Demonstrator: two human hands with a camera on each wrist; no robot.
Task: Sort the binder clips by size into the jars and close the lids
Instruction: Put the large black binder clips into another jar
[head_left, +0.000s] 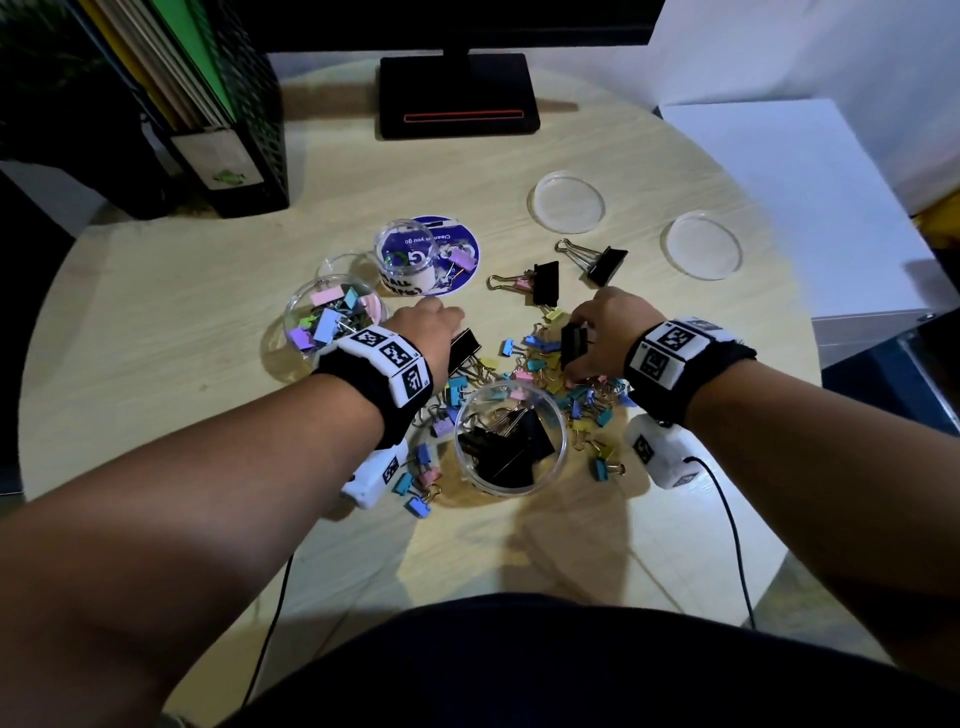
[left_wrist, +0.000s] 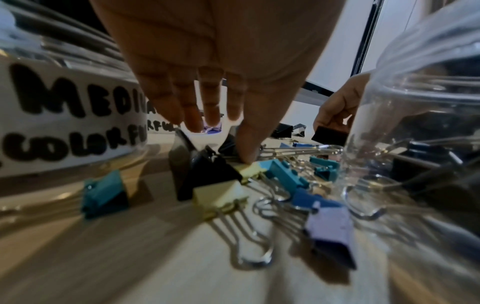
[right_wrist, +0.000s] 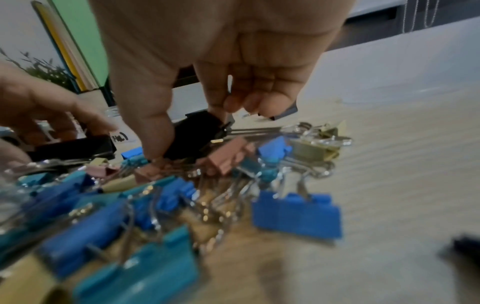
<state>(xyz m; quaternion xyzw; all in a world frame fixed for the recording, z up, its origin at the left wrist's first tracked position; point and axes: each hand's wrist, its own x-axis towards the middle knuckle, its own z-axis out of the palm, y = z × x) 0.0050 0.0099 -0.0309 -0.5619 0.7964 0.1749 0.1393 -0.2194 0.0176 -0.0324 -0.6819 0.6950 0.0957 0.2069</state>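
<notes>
My right hand (head_left: 584, 340) pinches a large black binder clip (head_left: 573, 344) between thumb and forefinger, just above the heap of small coloured clips (head_left: 540, 364); the same black clip (right_wrist: 193, 134) shows in the right wrist view. My left hand (head_left: 441, 325) reaches down with straight fingers (left_wrist: 192, 115) over another black clip (head_left: 466, 345), the thumb tip touching beside it. A clear jar (head_left: 511, 441) near me holds several black clips. The jar (head_left: 332, 317) labelled "medium colorful" holds coloured clips. A third jar (head_left: 405, 254) stands on a purple disc.
Two clear lids (head_left: 566, 201) (head_left: 701, 247) lie at the back right. Two more black clips (head_left: 545, 283) (head_left: 605, 262) lie beyond the heap. A monitor base (head_left: 460, 96) stands at the back, a black mesh file holder (head_left: 244, 130) at the back left.
</notes>
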